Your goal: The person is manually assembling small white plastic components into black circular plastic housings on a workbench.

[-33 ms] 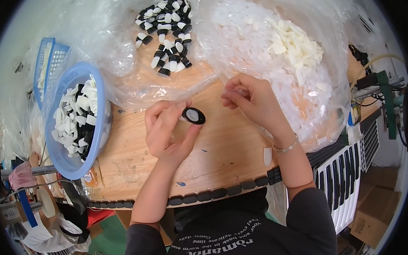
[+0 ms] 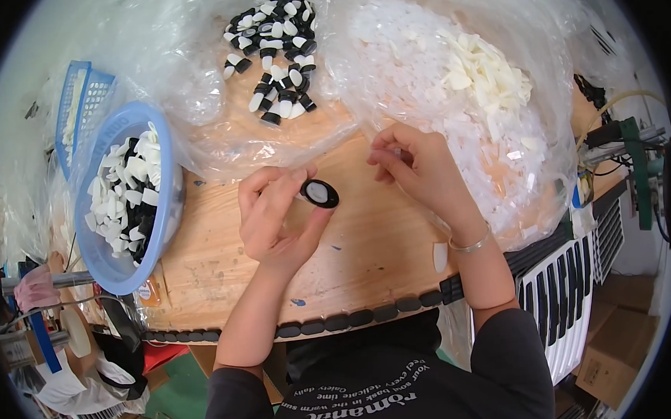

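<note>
My left hand (image 2: 274, 216) is closed on a small black oval piece (image 2: 320, 193), gripped between thumb and fingers. Its end with a pale oval centre is tilted up into view. To the right and slightly higher, my right hand (image 2: 412, 160) hovers over the table, fingers curled and thumb and forefinger pinched together. Whatever that pinch may hold is too small to make out. The hands are apart. A small off-white flat piece (image 2: 440, 257) lies on the wooden table (image 2: 368, 261) below my right wrist.
At left, a blue basin (image 2: 168, 173) holds black and white pieces, with a blue basket (image 2: 64, 133) behind it. Black-and-white assembled pieces (image 2: 283, 83) lie on clear plastic at the back. Right of them spread translucent flakes (image 2: 403, 46) and cream pieces (image 2: 488, 72). Dark padding (image 2: 360, 317) lines the near edge.
My right hand's fingers have shifted slightly at the pinch. My left hand and the black oval piece show almost no movement.
</note>
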`<state>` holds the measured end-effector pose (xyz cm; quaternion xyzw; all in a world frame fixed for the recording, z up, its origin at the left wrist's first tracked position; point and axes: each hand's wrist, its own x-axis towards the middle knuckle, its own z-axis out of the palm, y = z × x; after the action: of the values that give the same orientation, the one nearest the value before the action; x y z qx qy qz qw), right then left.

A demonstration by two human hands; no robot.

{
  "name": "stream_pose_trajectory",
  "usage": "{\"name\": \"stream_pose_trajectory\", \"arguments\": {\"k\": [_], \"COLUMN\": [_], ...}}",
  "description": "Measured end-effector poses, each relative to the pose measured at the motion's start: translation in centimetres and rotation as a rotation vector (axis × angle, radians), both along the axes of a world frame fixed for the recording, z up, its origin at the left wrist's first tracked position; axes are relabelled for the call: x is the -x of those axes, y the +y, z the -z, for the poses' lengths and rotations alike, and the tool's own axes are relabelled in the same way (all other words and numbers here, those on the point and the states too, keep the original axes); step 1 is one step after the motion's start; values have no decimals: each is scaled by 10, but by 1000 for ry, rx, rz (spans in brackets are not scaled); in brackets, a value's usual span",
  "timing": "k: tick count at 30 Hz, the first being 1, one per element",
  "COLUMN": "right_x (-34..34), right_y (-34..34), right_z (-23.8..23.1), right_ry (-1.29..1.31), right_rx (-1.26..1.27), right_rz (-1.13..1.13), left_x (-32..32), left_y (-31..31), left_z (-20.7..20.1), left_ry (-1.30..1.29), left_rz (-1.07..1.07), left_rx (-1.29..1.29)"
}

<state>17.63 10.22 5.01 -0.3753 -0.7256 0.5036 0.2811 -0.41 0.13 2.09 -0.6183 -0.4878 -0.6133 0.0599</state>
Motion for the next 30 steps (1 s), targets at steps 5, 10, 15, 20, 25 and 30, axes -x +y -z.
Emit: {"name": "stream_pose_trajectory", "arguments": {"k": [5, 10, 15, 20, 25, 30], "right_x": [1, 3, 2, 1, 4, 8], "right_y": [-4, -10, -13, -12, -10, -30], "right_z": [2, -4, -8, -6, 4, -10], "right_ry": [-132, -91, 27, 28, 30, 112], "right_rx": [-399, -429, -422, -444, -456, -371], "right_rz": [-36, -14, 8, 7, 9, 75], "left_x": [-1, 3, 2, 2, 2, -2], "left_y": [-3, -3, -3, -3, -2, -2], "left_z": [0, 3, 8, 10, 6, 4], "left_ry": [-27, 56, 17, -147, -57, -5], "left_rz": [64, 35, 76, 138, 38, -66], "left_rx": [-6, 24, 76, 76, 141, 150]}}
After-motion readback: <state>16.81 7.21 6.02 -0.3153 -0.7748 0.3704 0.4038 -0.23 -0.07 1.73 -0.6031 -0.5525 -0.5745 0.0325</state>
